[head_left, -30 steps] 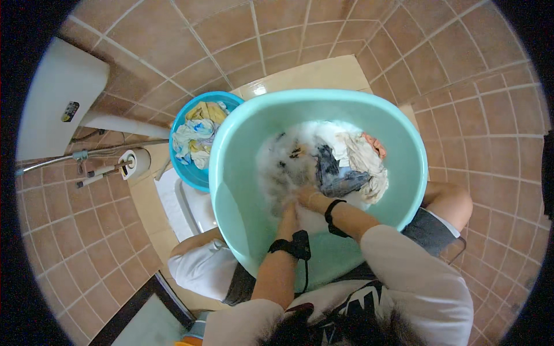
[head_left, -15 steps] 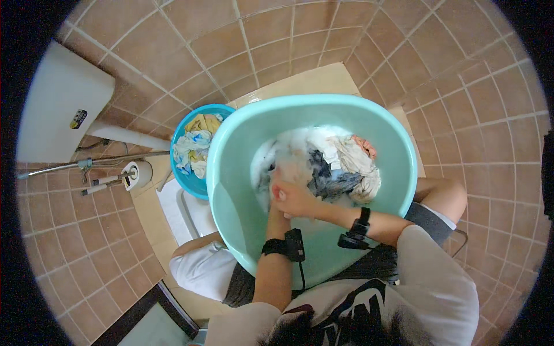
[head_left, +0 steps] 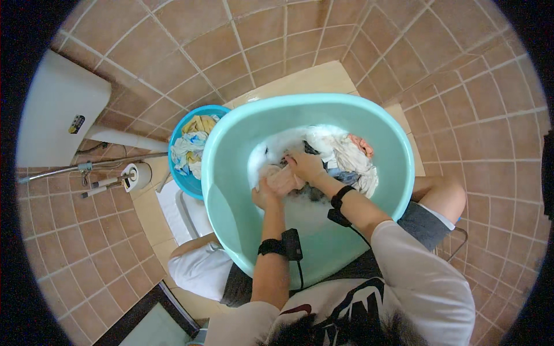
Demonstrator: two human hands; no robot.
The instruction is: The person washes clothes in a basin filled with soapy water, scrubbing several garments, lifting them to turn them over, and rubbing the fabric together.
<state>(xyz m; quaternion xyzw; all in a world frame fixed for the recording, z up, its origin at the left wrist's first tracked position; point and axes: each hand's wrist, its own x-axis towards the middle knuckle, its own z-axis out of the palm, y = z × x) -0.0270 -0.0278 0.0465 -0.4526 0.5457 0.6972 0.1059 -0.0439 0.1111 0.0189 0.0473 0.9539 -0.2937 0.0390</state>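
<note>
A large mint-green tub (head_left: 231, 230) stands between my knees, with foamy water and wet clothes in it. My left hand (head_left: 266, 195) grips the near left side of a pale pinkish cloth (head_left: 283, 180). On its far right side, my right hand (head_left: 306, 167) is closed on the same cloth, so it stretches between the two hands just over the suds (head_left: 259, 157). Right of my hands lie a cream garment (head_left: 351, 160), a peach cloth (head_left: 362, 145) and a grey-blue cloth (head_left: 343, 177). Dark fabric (head_left: 314, 194) shows below the right wrist.
A smaller blue basin (head_left: 193, 187) with yellow and white-blue clothes (head_left: 193, 144) stands left of the tub. Beyond it are a white squat toilet pan (head_left: 193, 210), a toilet roll (head_left: 138, 176) and a metal pipe (head_left: 63, 173). Tiled walls (head_left: 461, 104) rise close around.
My right hand has moved from across my left wrist up and right, away from it. The pale cloth now shows between both hands.
</note>
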